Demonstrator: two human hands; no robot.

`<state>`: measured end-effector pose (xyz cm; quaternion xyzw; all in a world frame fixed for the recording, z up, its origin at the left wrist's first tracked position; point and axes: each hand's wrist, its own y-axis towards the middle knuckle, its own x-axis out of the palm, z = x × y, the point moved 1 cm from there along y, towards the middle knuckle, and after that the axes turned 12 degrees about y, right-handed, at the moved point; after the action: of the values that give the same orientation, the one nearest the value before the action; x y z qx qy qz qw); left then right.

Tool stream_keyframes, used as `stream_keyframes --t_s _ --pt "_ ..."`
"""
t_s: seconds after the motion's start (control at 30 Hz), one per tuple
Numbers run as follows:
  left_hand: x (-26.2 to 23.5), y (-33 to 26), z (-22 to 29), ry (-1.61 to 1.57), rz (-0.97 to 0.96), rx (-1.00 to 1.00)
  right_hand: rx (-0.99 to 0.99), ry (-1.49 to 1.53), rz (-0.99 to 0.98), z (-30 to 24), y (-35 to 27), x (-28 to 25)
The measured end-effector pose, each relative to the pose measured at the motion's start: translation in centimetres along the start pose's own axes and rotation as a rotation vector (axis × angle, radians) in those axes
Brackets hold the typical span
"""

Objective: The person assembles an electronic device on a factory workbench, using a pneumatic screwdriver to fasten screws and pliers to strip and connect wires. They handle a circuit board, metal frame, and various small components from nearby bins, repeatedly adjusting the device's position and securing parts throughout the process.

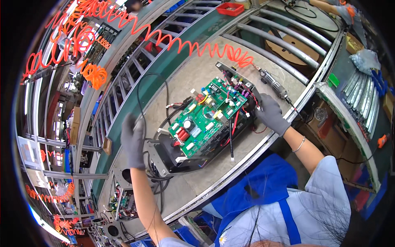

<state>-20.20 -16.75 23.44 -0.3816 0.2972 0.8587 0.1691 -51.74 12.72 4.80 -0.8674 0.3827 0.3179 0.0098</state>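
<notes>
A black metal chassis carrying a green circuit board (205, 119) lies on the grey work board, tilted across the bench. My left hand (133, 140), in a grey glove, is raised flat beside the unit's near-left end, close to a black cable (142, 103) looping up from it; whether it touches the cable I cannot tell. My right hand (269, 113), also gloved, rests on the chassis's right side next to red and black wires. A pneumatic screwdriver (273, 85) on an orange coiled hose (181, 39) lies just beyond that hand.
The unit sits on a conveyor line with metal rollers (279, 37). A red bin (230, 8) stands at the far end, another worker's arm (329, 6) is at top right. Metal strips (362, 92) fill a shelf to the right; more units (123, 201) wait lower left.
</notes>
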Motion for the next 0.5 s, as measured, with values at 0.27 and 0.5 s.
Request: stream_keyframes --t_s 0.27,0.5 --pt "12.9 -0.7 19.0 0.358 -0.222 0.596 -0.219 0.101 0.138 -3.7 -2.6 -3.7" --pt "12.6 7.0 18.8 -0.232 -0.596 0.01 -0.865 -0.209 0.29 -6.4 1.7 -7.0"
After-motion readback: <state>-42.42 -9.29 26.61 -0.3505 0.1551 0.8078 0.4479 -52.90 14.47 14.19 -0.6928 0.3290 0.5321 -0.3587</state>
